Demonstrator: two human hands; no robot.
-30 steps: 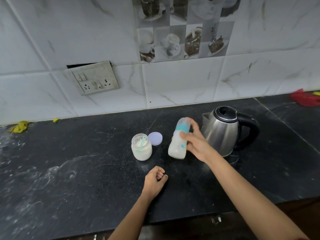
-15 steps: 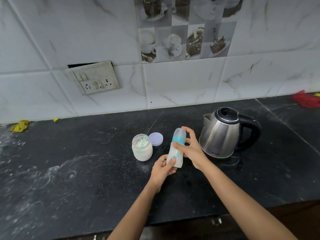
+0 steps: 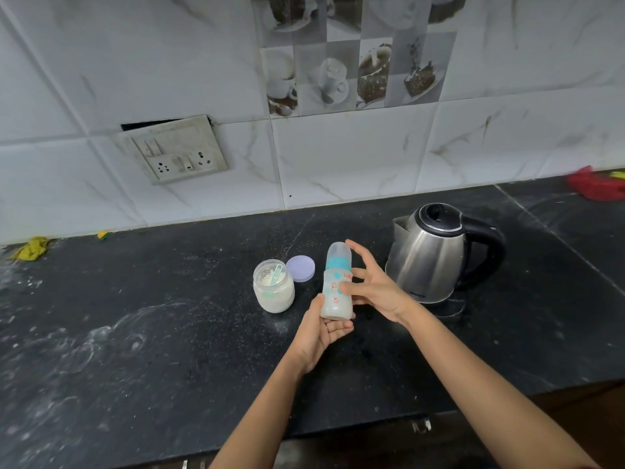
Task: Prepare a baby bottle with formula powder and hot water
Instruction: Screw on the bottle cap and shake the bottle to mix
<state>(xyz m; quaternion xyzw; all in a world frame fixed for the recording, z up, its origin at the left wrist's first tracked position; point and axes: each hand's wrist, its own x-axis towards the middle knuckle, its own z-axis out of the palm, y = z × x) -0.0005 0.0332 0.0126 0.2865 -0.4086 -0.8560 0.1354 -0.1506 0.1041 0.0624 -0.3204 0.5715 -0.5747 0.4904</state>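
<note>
The baby bottle (image 3: 333, 301), milky white with a teal collar and clear cap, stands upright just above the black counter (image 3: 169, 333). My left hand (image 3: 321, 336) cups its base, thumb on the left side and fingers curled under it. My right hand (image 3: 378, 289) lies against the bottle's right side, its thumb touching the front and its fingers spread straight. The open glass jar of formula powder (image 3: 274, 292), with a teal scoop (image 3: 278, 273) inside, stands to the left of the bottle. To the right of the bottle sits the steel kettle (image 3: 429, 258), lid down.
The jar's lilac lid (image 3: 301, 269) lies flat behind the jar. A switch-and-socket plate (image 3: 179, 154) hangs on the tiled wall. A yellow cloth (image 3: 32, 248) lies at the far left, a red object (image 3: 595, 184) at the far right. White powder smears mark the counter's left side.
My right hand brought the bottle from beside the kettle towards me. My left hand rose off the counter and took its base. My right fingers have straightened away from the bottle.
</note>
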